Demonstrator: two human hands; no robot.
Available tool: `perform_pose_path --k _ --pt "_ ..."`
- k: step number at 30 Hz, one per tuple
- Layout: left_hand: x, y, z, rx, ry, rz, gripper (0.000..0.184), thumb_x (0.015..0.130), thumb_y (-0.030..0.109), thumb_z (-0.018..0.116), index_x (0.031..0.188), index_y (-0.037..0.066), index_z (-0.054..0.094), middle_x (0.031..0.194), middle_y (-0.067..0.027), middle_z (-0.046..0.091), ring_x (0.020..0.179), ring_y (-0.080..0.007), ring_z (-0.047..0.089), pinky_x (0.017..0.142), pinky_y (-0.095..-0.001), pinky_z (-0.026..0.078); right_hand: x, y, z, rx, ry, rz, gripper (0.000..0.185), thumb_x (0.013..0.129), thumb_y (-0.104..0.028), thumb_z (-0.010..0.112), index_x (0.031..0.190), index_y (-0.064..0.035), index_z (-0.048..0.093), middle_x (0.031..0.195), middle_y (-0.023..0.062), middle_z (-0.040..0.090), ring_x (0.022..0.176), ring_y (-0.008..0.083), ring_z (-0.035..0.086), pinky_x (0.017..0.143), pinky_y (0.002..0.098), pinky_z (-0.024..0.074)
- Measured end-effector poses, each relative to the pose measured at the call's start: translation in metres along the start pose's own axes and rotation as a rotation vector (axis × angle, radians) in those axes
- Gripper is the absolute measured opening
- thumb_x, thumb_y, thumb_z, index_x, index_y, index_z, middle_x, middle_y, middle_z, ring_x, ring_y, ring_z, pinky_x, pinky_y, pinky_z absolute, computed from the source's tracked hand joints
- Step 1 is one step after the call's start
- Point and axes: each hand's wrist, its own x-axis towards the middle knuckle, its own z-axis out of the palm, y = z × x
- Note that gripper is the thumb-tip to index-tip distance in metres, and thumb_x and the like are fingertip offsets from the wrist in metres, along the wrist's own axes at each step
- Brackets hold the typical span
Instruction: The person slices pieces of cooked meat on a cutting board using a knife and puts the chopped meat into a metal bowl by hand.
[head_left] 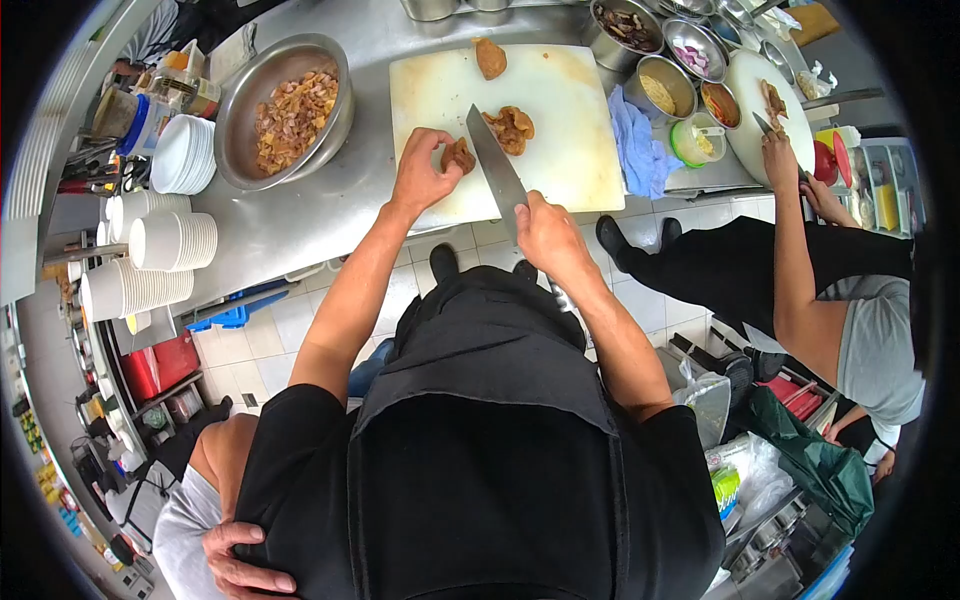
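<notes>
My right hand (553,237) grips the handle of a large kitchen knife (494,170), its blade angled up and left over the white cutting board (570,95). Between the fingers and thumb of my left hand (424,175) is a small piece of browned meat (459,156), held on the board left of the blade. To the right of the blade lies a larger piece of browned meat (511,130). Another browned piece (489,59) rests near the board's far edge. The fingers of my left hand partly hide the small piece.
A big metal bowl (330,62) of chopped meat stands left, beside stacked white plates (184,155) and bowls (172,241). A blue cloth (640,145) and several ingredient containers lie right. At another board (745,110), a co-worker's hand (777,158) holds a knife. Someone's hand (245,560) touches my side.
</notes>
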Motion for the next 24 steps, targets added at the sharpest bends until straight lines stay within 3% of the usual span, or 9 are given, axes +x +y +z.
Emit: perform_pose_path --k 3,6,13,16,17,19,20,22,24 --pt "0.013 -0.011 0.012 -0.046 -0.086 0.03 0.026 0.07 0.007 0.065 0.096 0.004 0.061 0.098 -0.0123 0.059 0.094 -0.0268 0.06 0.083 -0.0373 0.05 0.009 0.0 -0.006 0.004 0.033 -0.069 0.027 0.098 -0.017 0.048 0.1 0.0079 0.057 0.078 0.0314 0.065 0.08 0.0478 0.066 0.074 0.0538 0.0512" --pt "-0.001 -0.008 0.013 0.033 -0.18 0.048 0.025 0.068 0.008 0.067 0.093 0.003 0.061 0.096 -0.013 0.058 0.094 -0.0304 0.059 0.083 -0.0374 0.05 -0.004 -0.002 -0.006 -0.033 -0.007 -0.065 0.027 0.098 -0.018 0.048 0.098 0.0078 0.057 0.075 0.0295 0.065 0.076 0.0482 0.065 0.072 0.0542 0.0512" --pt "-0.016 0.005 0.007 0.184 -0.125 0.28 0.047 0.067 0.008 0.071 0.111 0.004 0.057 0.111 -0.0168 0.061 0.104 -0.0344 0.059 0.089 -0.0383 0.049 -0.014 0.014 -0.007 0.021 0.145 -0.013 0.022 0.098 -0.017 0.049 0.096 0.0043 0.054 0.068 0.0289 0.062 0.068 0.0498 0.062 0.065 0.0562 0.0488" --pt "-0.005 0.007 0.005 -0.17 -0.18 -0.166 0.05 0.072 0.009 0.073 0.118 0.004 0.054 0.111 -0.0128 0.062 0.101 -0.0234 0.061 0.087 -0.0348 0.048 -0.017 0.028 0.015 0.087 0.305 0.066 0.021 0.098 -0.017 0.05 0.095 0.004 0.053 0.066 0.0286 0.061 0.067 0.0501 0.061 0.063 0.057 0.0479" --pt "-0.004 -0.024 0.017 -0.37 -0.133 -0.153 0.056 0.076 0.006 0.071 0.128 0.006 0.048 0.113 -0.0117 0.062 0.097 -0.0201 0.06 0.085 -0.0326 0.047 -0.017 0.033 0.021 0.107 0.387 0.137 0.021 0.098 -0.017 0.051 0.094 0.004 0.053 0.066 0.0283 0.061 0.066 0.0502 0.061 0.063 0.0574 0.0476" --pt "0.016 -0.003 0.004 -0.863 -0.254 -0.428 0.052 0.081 0.006 0.074 0.126 0.008 0.049 0.119 -0.0112 0.061 0.105 -0.0251 0.062 0.092 -0.0361 0.05 -0.013 0.046 0.028 0.139 0.456 0.173 0.022 0.098 -0.018 0.05 0.094 0.0038 0.053 0.067 0.0285 0.061 0.068 0.0499 0.061 0.064 0.0569 0.048" --pt "0.025 0.013 -0.001 -0.87 -0.293 -0.412 0.052 0.081 0.006 0.074 0.126 0.008 0.049 0.119 -0.0112 0.061 0.105 -0.0251 0.062 0.092 -0.0361 0.05 -0.014 0.053 0.032 0.165 0.487 0.191 0.023 0.098 -0.019 0.05 0.095 0.0036 0.053 0.069 0.0288 0.061 0.07 0.0495 0.062 0.064 0.0565 0.0484" --pt "0.047 0.052 -0.008 -1.347 -0.617 -0.488 0.054 0.085 0.009 0.073 0.132 0.009 0.047 0.128 -0.0153 0.057 0.117 -0.0325 0.059 0.099 -0.0441 0.048 -0.009 0.062 0.044 0.181 0.479 0.237 0.023 0.097 -0.02 0.05 0.096 0.0031 0.054 0.073 0.0283 0.063 0.073 0.0478 0.063 0.066 0.0551 0.0497" --pt "0.059 0.077 0.006 -1.371 -0.739 -0.419 0.057 0.086 0.013 0.073 0.135 0.009 0.045 0.132 -0.016 0.055 0.121 -0.035 0.056 0.102 -0.048 0.047 -0.006 0.067 0.045 0.203 0.4 0.303 0.024 0.096 -0.021 0.051 0.102 0.0019 0.056 0.079 0.0267 0.065 0.078 0.044 0.066 0.07 0.0522 0.0521"
